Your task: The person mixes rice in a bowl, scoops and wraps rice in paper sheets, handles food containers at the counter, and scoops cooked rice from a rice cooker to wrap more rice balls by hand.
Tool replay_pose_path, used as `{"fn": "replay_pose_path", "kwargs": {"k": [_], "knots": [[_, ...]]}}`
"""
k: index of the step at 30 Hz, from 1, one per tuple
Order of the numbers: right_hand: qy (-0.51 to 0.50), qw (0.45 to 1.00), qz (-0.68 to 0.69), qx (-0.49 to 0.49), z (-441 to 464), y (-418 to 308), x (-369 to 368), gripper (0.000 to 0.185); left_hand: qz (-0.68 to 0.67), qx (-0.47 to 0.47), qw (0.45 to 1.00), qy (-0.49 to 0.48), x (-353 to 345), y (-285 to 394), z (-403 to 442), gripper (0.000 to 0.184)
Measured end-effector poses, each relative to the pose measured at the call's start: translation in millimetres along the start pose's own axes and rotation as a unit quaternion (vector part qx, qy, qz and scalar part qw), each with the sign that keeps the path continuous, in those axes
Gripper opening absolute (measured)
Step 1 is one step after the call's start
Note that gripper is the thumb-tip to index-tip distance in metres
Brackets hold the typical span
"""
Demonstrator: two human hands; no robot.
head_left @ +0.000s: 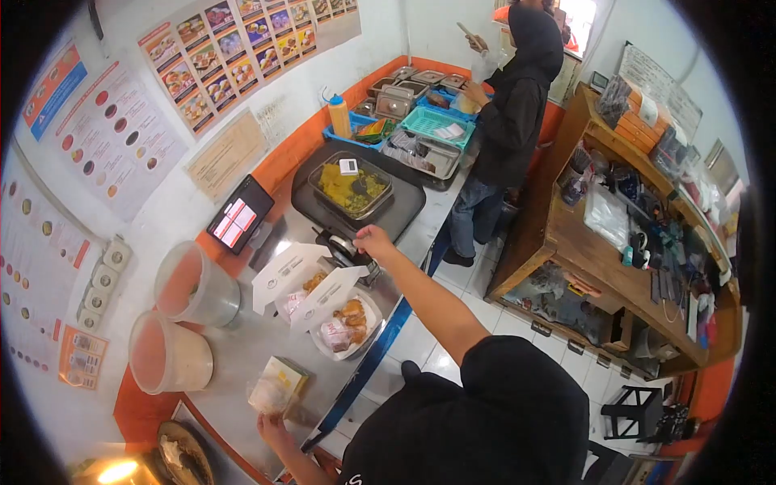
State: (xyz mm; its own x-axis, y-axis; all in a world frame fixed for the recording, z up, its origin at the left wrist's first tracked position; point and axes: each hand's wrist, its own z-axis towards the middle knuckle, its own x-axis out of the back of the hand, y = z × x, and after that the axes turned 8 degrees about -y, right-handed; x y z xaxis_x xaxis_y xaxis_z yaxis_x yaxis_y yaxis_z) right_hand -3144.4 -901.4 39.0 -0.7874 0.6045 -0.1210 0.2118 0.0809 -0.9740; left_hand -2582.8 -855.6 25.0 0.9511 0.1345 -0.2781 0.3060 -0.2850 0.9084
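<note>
My left hand [275,428] is at the near edge of a small square yellow-and-white pack [279,386], its fingers closed on that edge. My right hand [372,241] reaches across the steel counter to a black device with a round wheel that looks like a tape dispenser [343,249]. Its fingers are pinched there; what lies between them is too small to make out. Between my hands stand two white takeaway boxes with lids up. The nearer box [349,327] holds fried chicken and a wrapped bundle; the farther box [293,279] holds similar food.
A tray of yellow food [352,187] rests on a dark board [412,206]. Two plastic buckets [198,283] and a tablet [241,214] stand along the wall. A co-worker [517,105] stands at the far end beside baskets [436,128]. A wooden shelf unit [582,234] is on the right.
</note>
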Motion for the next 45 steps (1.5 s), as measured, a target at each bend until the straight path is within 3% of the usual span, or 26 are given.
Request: {"fn": "replay_pose_path", "kwargs": {"k": [3,5,7,11,13,17,19,21,23,25,27,29,30,31,32,36,39,45], "knots": [[0.004,0.998,-0.021,-0.06,-32.8,5.4,15.6,0.016,-0.005,0.011,1.0,-0.017,13.0,-3.6,8.0,0.02],[-0.023,0.977,-0.207,-0.042,-38.7,38.6,30.3,0.012,-0.021,0.062,0.998,-0.021,22.2,-8.5,21.8,0.023],[-0.03,0.951,-0.3,-0.063,-33.2,63.8,29.4,0.015,-0.042,0.08,0.996,-0.015,18.2,-3.9,18.9,0.02],[0.031,0.949,-0.306,-0.063,-33.5,52.8,22.0,0.017,-0.022,0.099,0.995,0.009,8.4,3.0,14.0,0.018],[0.01,0.901,-0.43,-0.059,-41.0,39.8,20.7,0.026,-0.015,0.092,0.996,0.005,6.5,2.3,11.8,0.019],[0.049,0.907,-0.409,-0.084,-55.1,24.0,21.3,0.022,0.0,0.142,0.99,-0.008,6.5,9.9,6.7,0.026],[0.111,0.875,-0.458,-0.107,-62.3,26.5,22.1,0.023,0.013,0.131,0.991,-0.027,-10.1,18.1,-8.7,0.028],[0.16,0.884,-0.421,-0.123,-56.2,76.1,42.5,0.015,0.023,0.113,0.992,-0.045,-6.2,18.6,-8.6,0.03],[0.163,0.858,-0.479,-0.091,-36.4,142.0,69.0,0.016,0.042,0.144,0.983,-0.102,8.0,15.6,5.0,0.033],[0.178,0.888,-0.422,-0.039,-100.7,99.5,73.4,0.016,0.035,0.12,0.988,-0.086,-17.9,30.3,-15.7,0.032],[0.194,0.918,-0.347,-0.008,-122.2,120.6,89.2,0.017,0.03,0.102,0.992,-0.071,-24.2,41.5,-31.1,0.03],[0.183,0.944,-0.265,-0.073,-172.2,92.2,82.1,0.014,0.341,0.072,0.923,-0.161,-17.1,45.7,-31.8,0.033],[0.183,0.943,-0.268,-0.075,-185.1,96.4,79.5,0.014,0.34,0.076,0.923,-0.161,-12.2,35.1,-24.7,0.033],[0.158,0.958,-0.23,-0.067,-200.3,107.7,75.1,0.014,0.163,0.086,0.974,-0.13,-5.6,15.8,-12.5,0.03],[0.134,0.971,-0.19,-0.06,-214.1,109.7,71.3,0.013,-0.018,0.094,0.991,-0.093,-3.9,7.7,-10.5,0.031],[0.049,0.987,-0.14,-0.062,-251.1,84.9,34.9,0.014,-0.058,0.072,0.986,-0.139,1.3,-7.1,-6.2,0.032],[-0.092,0.994,-0.056,-0.018,-262.1,48.1,-7.3,0.016,-0.111,0.086,0.982,-0.125,16.8,-24.9,9.4,0.041],[-0.273,0.959,-0.064,0.048,-283.5,-31.8,-105.5,0.015,-0.168,0.021,0.96,-0.223,-74.0,52.5,-40.3,0.042]]}}
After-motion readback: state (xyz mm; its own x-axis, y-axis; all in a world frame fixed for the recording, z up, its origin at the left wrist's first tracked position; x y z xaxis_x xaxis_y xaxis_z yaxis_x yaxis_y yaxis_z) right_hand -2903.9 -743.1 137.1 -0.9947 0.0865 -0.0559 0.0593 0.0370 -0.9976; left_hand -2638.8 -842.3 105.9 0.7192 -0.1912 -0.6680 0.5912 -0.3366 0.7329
